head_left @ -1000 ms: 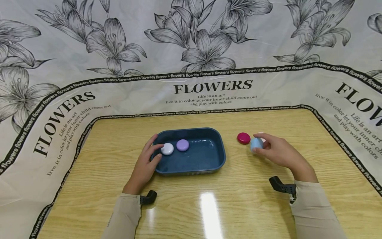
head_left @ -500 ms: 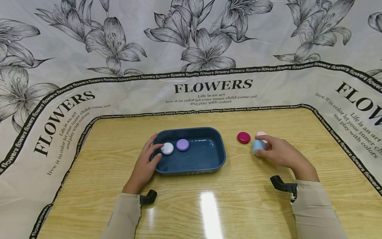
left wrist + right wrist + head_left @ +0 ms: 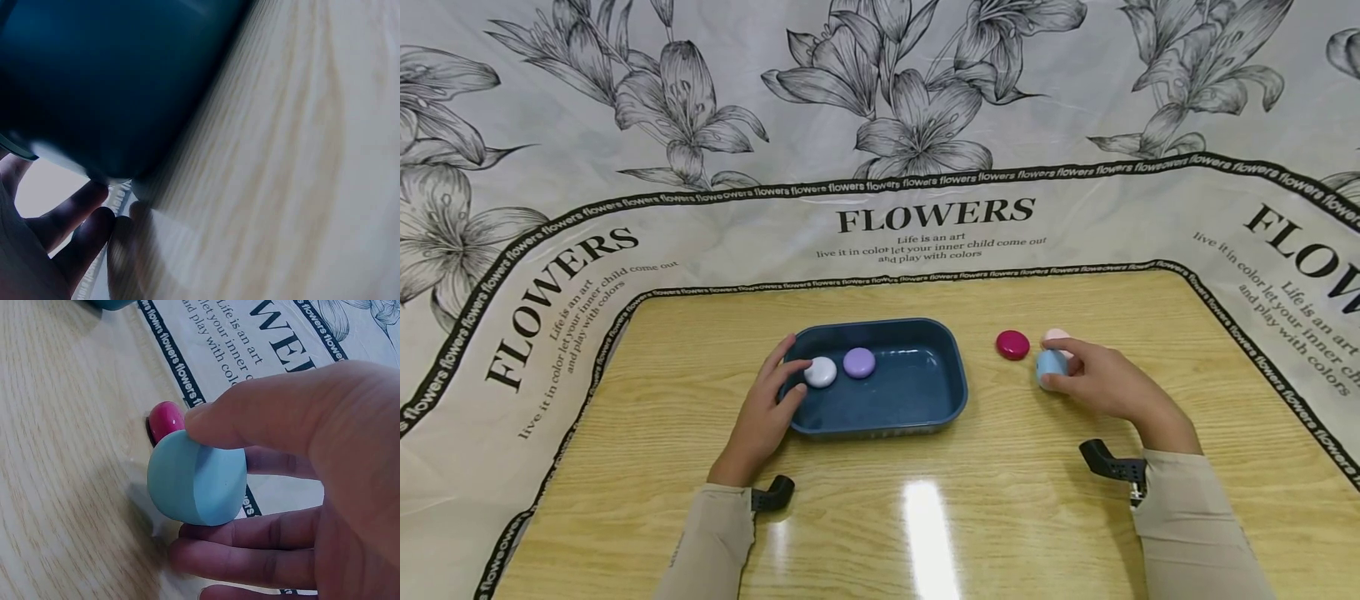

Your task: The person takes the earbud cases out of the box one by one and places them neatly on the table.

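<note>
My right hand (image 3: 1097,375) pinches a light blue rounded disc (image 3: 197,478) between thumb and fingers. It is held on edge close over the table, in front of a pale pink disc (image 3: 1057,335) that the hand partly hides. A glossy crimson disc (image 3: 1012,345) lies just to the left. My left hand (image 3: 765,408) grips the left end of a dark blue tray (image 3: 958,375), its index finger reaching over the rim. Inside the tray lie a white disc (image 3: 821,372), right by that fingertip, and a lilac disc (image 3: 859,363).
The wooden table (image 3: 985,517) carries everything. Behind it and along both sides hangs a white flower-print cloth (image 3: 715,242). Each wrist wears a black camera mount (image 3: 772,494).
My right hand has shifted slightly right with the light blue disc, and more of the pale pink disc shows. The left hand and the tray stay put.
</note>
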### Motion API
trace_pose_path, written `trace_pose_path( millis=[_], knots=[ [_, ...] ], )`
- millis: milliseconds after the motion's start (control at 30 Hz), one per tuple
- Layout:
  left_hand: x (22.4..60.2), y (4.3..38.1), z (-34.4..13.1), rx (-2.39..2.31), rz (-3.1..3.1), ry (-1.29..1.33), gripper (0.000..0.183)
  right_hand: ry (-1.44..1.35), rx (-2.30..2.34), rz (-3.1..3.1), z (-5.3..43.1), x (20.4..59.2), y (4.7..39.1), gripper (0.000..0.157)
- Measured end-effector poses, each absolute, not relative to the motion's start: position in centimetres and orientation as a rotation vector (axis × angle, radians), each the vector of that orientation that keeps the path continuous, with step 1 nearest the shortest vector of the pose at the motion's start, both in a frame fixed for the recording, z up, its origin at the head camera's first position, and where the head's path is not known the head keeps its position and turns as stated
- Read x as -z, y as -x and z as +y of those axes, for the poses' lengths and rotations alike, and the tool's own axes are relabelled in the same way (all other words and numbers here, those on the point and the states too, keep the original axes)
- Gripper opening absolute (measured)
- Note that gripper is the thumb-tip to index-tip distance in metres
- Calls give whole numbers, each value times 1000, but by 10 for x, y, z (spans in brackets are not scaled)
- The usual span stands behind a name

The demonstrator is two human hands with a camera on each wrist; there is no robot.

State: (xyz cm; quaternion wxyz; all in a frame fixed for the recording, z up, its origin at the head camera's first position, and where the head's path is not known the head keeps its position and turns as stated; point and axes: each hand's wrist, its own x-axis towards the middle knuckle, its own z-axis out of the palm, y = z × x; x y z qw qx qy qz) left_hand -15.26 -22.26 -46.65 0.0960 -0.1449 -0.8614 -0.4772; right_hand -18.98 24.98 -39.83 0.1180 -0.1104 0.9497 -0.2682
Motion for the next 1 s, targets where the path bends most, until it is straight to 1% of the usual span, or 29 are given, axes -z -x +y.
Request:
trace_pose_path(
  millis=[433, 1000],
  knots=[
    [466, 153, -223, 1431, -2539, 445, 34, 313, 729, 2790, 256, 399, 190, 70],
    [468, 154, -223, 1421, -2538, 444, 34, 329, 688, 2754, 277, 391, 186, 62]
  ],
)
